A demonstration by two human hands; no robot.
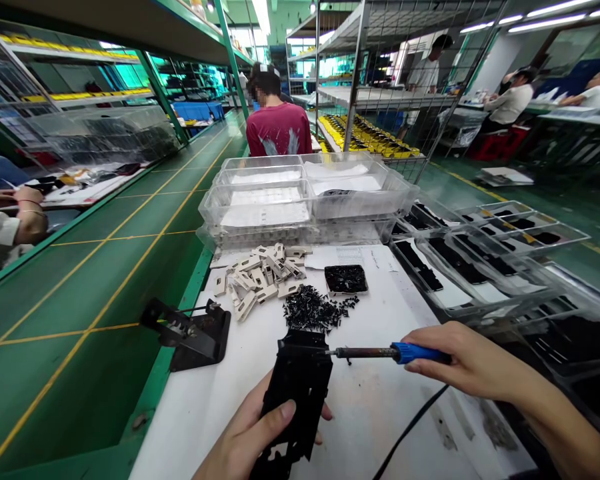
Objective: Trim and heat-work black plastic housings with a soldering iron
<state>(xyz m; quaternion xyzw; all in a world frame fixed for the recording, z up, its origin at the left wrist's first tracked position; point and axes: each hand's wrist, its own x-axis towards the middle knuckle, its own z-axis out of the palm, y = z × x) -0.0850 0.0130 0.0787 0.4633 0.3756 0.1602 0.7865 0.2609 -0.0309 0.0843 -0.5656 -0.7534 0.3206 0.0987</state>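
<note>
My left hand [260, 427] is closed around a black plastic panel [300, 380] with cut-outs, thumb on its face and fingertips showing at its right edge. In my right hand [450, 353] is a soldering iron [370, 352] with a blue handle. Its tip points left and meets the panel's upper right edge; whether it presses on a small part there I cannot tell. Just beyond the panel lies a loose pile of small black pieces [315, 310]. Behind that pile, more of them fill a small tray [347, 279].
Pale grey plastic parts [260, 273] are heaped at the left. A black metal iron stand [195, 333] stands at the table's left edge. Clear plastic trays [305, 200] are stacked behind, and trays with black panels [460, 260] lie right. A green conveyor belt [105, 267] runs alongside; co-workers sit beyond.
</note>
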